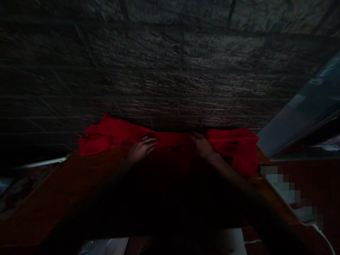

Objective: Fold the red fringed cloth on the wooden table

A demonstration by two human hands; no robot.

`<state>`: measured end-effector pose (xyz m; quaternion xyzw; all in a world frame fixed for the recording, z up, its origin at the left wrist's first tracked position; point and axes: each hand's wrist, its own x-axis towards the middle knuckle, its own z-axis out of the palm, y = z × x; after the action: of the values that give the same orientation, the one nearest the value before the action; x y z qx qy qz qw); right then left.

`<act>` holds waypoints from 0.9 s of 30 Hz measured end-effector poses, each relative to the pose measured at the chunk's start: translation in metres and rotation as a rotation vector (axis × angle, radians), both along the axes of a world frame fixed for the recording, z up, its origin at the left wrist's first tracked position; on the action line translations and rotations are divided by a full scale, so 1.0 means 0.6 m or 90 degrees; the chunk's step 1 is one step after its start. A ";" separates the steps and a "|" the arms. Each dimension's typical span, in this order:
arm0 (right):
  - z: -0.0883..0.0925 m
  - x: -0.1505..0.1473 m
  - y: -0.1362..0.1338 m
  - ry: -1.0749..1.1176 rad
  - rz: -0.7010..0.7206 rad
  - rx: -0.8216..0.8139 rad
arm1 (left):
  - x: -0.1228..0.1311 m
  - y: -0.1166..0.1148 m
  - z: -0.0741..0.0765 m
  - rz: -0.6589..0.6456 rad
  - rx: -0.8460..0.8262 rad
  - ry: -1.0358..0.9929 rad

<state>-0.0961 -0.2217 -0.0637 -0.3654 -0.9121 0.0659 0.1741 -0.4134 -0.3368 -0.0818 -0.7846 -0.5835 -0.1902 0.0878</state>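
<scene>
a dim brick-patterned wall (159, 53) rises behind a brown table (61, 187). red cloth (172, 138) stretches left to right along the table's far side. the person's left hand (142, 148) and right hand (203, 146) touch its middle part, set apart; whether either is clamped on it, i can't tell from here.

At one worktop (61, 198) you have one red cloth (174, 138), one left hand (142, 148) and one right hand (203, 145), two hands in all. Behind the worktop you face one block wall (164, 53); right of the worktop, one slanted pale panel (294, 113) and at least one white cord (325, 237).
</scene>
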 end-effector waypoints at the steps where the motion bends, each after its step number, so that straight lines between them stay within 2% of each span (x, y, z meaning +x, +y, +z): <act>1: -0.013 -0.014 0.001 -0.003 -0.017 0.009 | 0.001 -0.001 -0.008 0.003 0.010 -0.012; 6: -0.055 -0.017 0.015 0.011 -0.036 0.032 | -0.006 0.005 -0.024 -0.017 0.021 -0.048; 10: -0.060 -0.005 0.017 0.040 -0.054 0.057 | -0.012 0.008 -0.027 -0.003 0.022 -0.049; 15: -0.060 -0.005 0.017 0.053 -0.083 0.077 | 0.000 0.009 -0.021 0.033 0.026 0.003; 18: -0.055 -0.011 0.009 0.056 -0.035 0.094 | 0.015 0.007 -0.012 0.037 0.002 0.028; 22: -0.047 -0.033 -0.010 0.054 0.070 0.127 | 0.042 0.007 -0.006 -0.013 0.020 0.007; 27: -0.049 -0.054 -0.018 0.001 0.121 0.105 | 0.071 0.026 -0.020 -0.099 -0.007 -0.006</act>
<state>-0.1285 -0.2324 -0.0933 -0.2618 -0.9447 0.0069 0.1976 -0.3709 -0.3214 -0.0940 -0.8272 -0.5222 -0.1970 0.0656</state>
